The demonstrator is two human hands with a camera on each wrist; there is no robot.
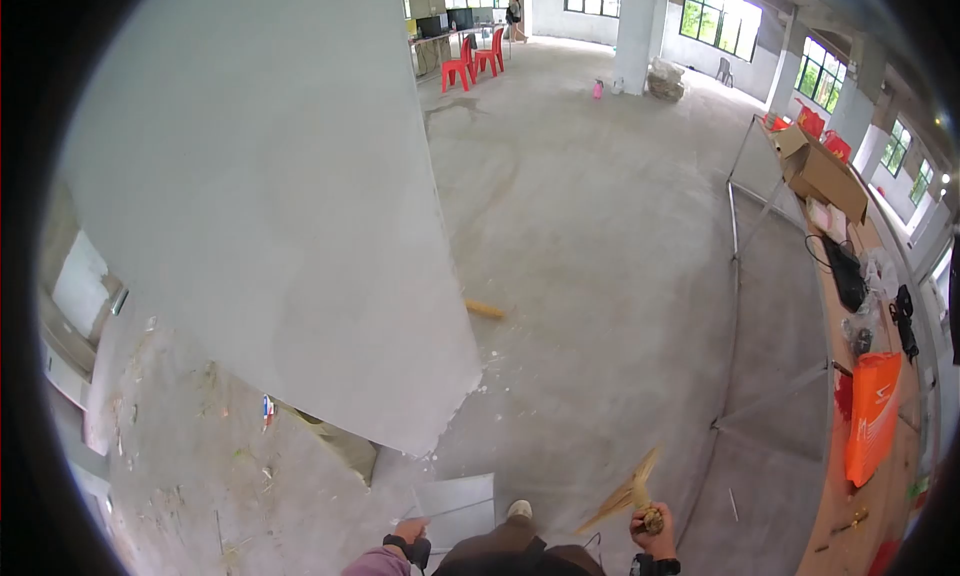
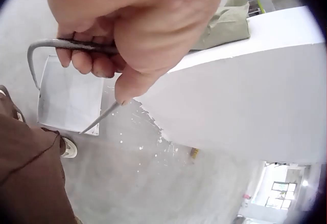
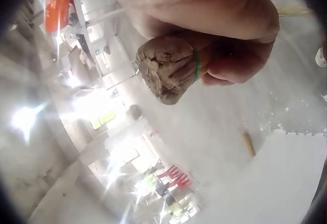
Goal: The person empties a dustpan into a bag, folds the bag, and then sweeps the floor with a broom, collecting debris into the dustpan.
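Observation:
Fingers of the left hand (image 1: 410,531) (image 2: 138,24) curl round the bent metal handle (image 2: 46,43) of a grey-white dustpan (image 1: 455,498) (image 2: 71,93), which hangs low beside a shoe. The right hand (image 1: 657,538) (image 3: 219,19) grips a straw-coloured brush or short broom (image 1: 628,496). Its fibres fan out beyond the hand in the head view. In the right wrist view the rough, bundled end (image 3: 166,70) of this brush, with a green band round it, sticks out of the fist.
A large white panel (image 1: 300,226) fills the left side, with white specks on the floor near its corner. A yellowish roll (image 1: 486,309) lies by its edge. On the right, a long table (image 1: 825,516) holds an orange bag (image 1: 873,421) and cardboard box (image 1: 825,176); a metal frame (image 1: 733,221) stands beside it.

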